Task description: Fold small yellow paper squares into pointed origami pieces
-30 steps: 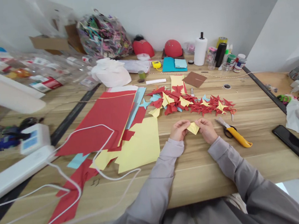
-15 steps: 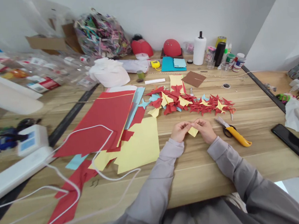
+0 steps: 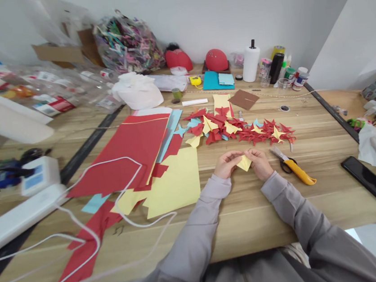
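A small folded piece of yellow paper (image 3: 244, 163) is pinched between my two hands, its pointed corner facing me. My left hand (image 3: 226, 163) closes on its left edge with thumb and fingertips. On the other edge, my right hand (image 3: 260, 163) grips the paper the same way. Just beyond the hands lies a long heap of folded red paper stars (image 3: 265, 131), with some yellow and light blue ones among them. Right of my right hand, a yellow-handled utility knife (image 3: 296, 169) rests over a pair of dark-handled scissors (image 3: 285, 166).
Red paper sheets (image 3: 127, 148) and a yellow sheet (image 3: 178, 178) lie to the left, crossed by a white cable (image 3: 128, 211). A black phone (image 3: 371, 181) is at the right. Bottles, a brown paper square (image 3: 244, 99) and a tape measure (image 3: 195, 81) sit farther back.
My fingers have spread slightly apart along the top of the yellow paper, so more of its folded face shows. The other things on the table stay where they were.
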Tool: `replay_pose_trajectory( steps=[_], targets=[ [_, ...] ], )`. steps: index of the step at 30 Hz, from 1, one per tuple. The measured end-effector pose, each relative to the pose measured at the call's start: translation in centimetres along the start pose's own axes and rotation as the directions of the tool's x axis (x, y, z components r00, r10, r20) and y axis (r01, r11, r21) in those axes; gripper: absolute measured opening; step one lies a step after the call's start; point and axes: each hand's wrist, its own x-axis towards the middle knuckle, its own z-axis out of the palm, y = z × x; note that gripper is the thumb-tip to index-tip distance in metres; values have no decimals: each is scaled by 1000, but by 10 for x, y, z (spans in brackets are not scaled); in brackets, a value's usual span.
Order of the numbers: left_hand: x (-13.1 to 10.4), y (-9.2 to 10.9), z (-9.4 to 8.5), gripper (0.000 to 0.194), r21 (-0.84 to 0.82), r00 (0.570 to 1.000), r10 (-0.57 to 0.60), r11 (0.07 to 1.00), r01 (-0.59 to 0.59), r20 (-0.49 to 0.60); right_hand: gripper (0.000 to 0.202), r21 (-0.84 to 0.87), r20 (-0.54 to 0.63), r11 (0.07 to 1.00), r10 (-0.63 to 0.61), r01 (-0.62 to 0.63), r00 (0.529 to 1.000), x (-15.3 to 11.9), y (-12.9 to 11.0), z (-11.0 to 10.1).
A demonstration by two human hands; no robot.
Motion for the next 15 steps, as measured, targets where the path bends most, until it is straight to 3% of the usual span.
replay_pose_trajectory(
  steps=[6,15],
  targets=[
    [1,-4,-3,34,105,990,130,985,-136,60,30,-4,-13,1000,-28,27,1000,0,0,1],
    [4,-5,-7,28,123,979,167,981,-153,-114,23,-139,45,989,-51,57,998,1,2,0]
  ],
)
